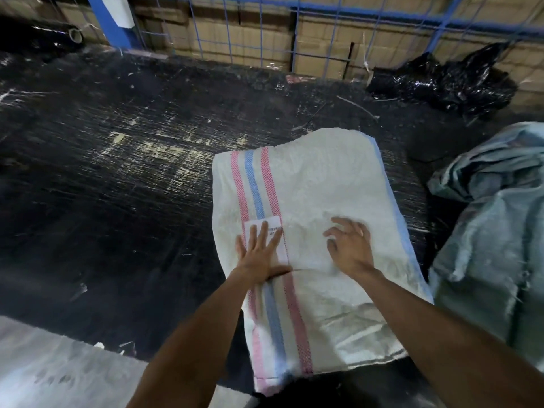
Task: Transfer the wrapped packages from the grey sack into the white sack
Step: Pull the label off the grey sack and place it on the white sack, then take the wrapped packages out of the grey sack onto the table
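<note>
white sack (318, 207): lying flat on the black desk (117, 172), mouth end toward the person, pink and blue stripes running down its left side, a blue band along the right edge. Looks pretty flat, can't tell if anything's inside.
label (265, 240): white printed sticker on the stripes, partly under the left fingers.
left hand (259, 251): fingers straight and spread, palm pressing flat on the sack right over the label, gripping nothing.
right hand (350, 245): resting on the sack just beside the left one, fingers loosely bent and fanned out, not clamped on anything.
grey sack (494, 248): bulky and crumpled at the right edge, just beside the white sack. No wrapped packages visible from here.
background: blue wire fence (265, 25) with cardboard boxes (235, 39) behind it, crumpled black plastic (447, 81) on the far right of the desk.
</note>
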### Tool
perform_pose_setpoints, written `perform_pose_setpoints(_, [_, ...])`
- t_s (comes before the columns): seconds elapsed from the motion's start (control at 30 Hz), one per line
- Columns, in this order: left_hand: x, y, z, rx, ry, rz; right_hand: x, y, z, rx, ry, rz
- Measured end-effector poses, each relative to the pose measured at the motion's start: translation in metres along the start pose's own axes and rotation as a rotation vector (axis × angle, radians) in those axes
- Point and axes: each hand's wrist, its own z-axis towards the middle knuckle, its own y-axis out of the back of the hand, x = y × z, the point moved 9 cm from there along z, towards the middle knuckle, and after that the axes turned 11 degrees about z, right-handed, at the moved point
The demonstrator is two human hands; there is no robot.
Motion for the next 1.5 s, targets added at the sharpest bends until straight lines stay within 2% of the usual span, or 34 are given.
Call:
perform_pose_setpoints(0.07, [0.018,0.012,0.008,0.048,0.002,0.084,-0.026,0.021,-0.017,-0.145,-0.123,-0.122])
perform_pose_setpoints(0.1, [0.027,0.021,0.010,0.091,0.006,0.116,-0.039,0.024,-0.025,-0.134,-0.199,-0.125])
perform_pose_setpoints(0.2, [0.030,0.056,0.015,0.183,0.080,0.162,-0.064,-0.001,-0.044,0.159,-0.417,0.048])
perform_pose_setpoints(0.23, [0.021,0.060,0.018,0.194,0.110,0.113,-0.063,-0.011,-0.049,0.244,-0.426,0.063])
perform_pose_setpoints(0.3, [-0.016,0.061,0.021,0.134,0.086,-0.012,-0.051,-0.021,-0.049,0.242,-0.339,0.100])
perform_pose_setpoints(0.4, [-0.090,0.056,0.010,-0.105,-0.145,0.129,-0.038,-0.014,-0.044,0.089,-0.203,0.379])
perform_pose_setpoints(0.43, [-0.103,0.049,0.004,-0.121,-0.184,0.190,-0.041,-0.004,-0.044,-0.002,-0.208,0.457])
perform_pose_setpoints(0.5, [-0.111,0.034,0.006,-0.026,-0.160,0.230,-0.064,0.030,-0.051,-0.193,-0.311,0.509])
perform_pose_setpoints(0.57, [-0.115,0.032,0.014,0.074,-0.101,0.259,-0.094,0.067,-0.059,-0.286,-0.423,0.461])
perform_pose_setpoints(0.7, [-0.160,0.082,0.025,0.123,-0.033,0.396,-0.158,0.139,-0.067,-0.333,-0.514,0.339])
perform_pose_setpoints(0.77, [-0.205,0.114,0.028,0.053,-0.104,0.354,-0.184,0.176,-0.071,-0.369,-0.544,0.252])
perform_pose_setpoints(0.87, [-0.300,0.147,0.023,-0.030,-0.279,0.226,-0.210,0.255,-0.086,-0.582,-0.445,-0.010])
perform_pose_setpoints(0.93, [-0.354,0.155,0.022,-0.050,-0.370,0.184,-0.241,0.290,-0.099,-0.642,-0.550,-0.080])
perform_pose_setpoints(1.0, [-0.402,0.162,0.026,-0.036,-0.401,0.076,-0.289,0.301,-0.112,-0.568,-0.758,0.098])
perform_pose_setpoints(1.03, [-0.420,0.166,0.028,-0.038,-0.404,-0.001,-0.307,0.296,-0.114,-0.482,-0.825,0.199])
perform_pose_setpoints(1.1, [-0.457,0.174,0.042,-0.022,-0.364,-0.276,-0.316,0.292,-0.107,-0.278,-0.751,0.316])
perform_pose_setpoints(1.13, [-0.468,0.182,0.047,-0.009,-0.308,-0.500,-0.309,0.287,-0.101,-0.187,-0.656,0.300])
perform_pose_setpoints(1.23, [-0.479,0.197,0.094,-0.088,-0.069,-1.118,-0.285,0.262,-0.102,0.189,-0.515,0.588])
perform_pose_setpoints(1.3, [-0.496,0.186,0.125,-0.090,0.047,-1.306,-0.287,0.263,-0.123,0.505,-0.519,0.615])
perform_pose_setpoints(1.33, [-0.510,0.183,0.127,-0.066,0.060,-1.376,-0.300,0.276,-0.124,0.543,-0.498,0.570])
perform_pose_setpoints(1.37, [-0.527,0.182,0.119,-0.014,0.077,-1.431,-0.315,0.294,-0.123,0.526,-0.511,0.646])
perform_pose_setpoints(1.4, [-0.543,0.185,0.104,0.017,0.059,-1.414,-0.325,0.320,-0.115,0.394,-0.522,0.797])
perform_pose_setpoints(1.43, [-0.555,0.184,0.096,0.048,0.026,-1.384,-0.337,0.347,-0.105,0.188,-0.548,0.934])
perform_pose_setpoints(1.5, [-0.579,0.180,0.074,0.114,-0.104,-1.284,-0.379,0.397,-0.088,-0.344,-0.641,1.116])
